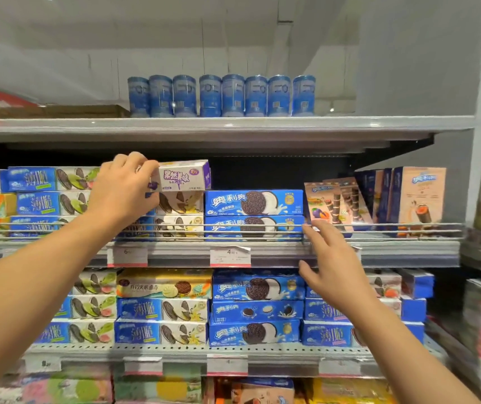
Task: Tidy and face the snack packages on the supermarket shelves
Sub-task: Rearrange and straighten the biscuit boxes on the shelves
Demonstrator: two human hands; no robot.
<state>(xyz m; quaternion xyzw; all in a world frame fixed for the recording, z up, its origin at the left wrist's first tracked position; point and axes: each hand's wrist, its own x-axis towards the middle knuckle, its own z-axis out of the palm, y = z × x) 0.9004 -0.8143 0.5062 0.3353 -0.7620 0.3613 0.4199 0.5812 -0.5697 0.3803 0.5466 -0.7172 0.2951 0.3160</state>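
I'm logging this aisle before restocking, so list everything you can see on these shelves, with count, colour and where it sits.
Cans: eight, blue, row on top shelf.
Purple-and-white box: one, on top of the middle-shelf stack, held.
Blue cookie boxes: two, stacked, middle shelf centre.
Pink wafer-roll boxes: several, leaning or upright, middle shelf right.
Green-and-blue thin-cookie boxes: three stacked, middle shelf left.
Price tags: white, on shelf edges.
Lower shelf boxes: many, mostly blue, stacked.
Left hand: grips the purple box.
Right hand: open, at the middle shelf rail.
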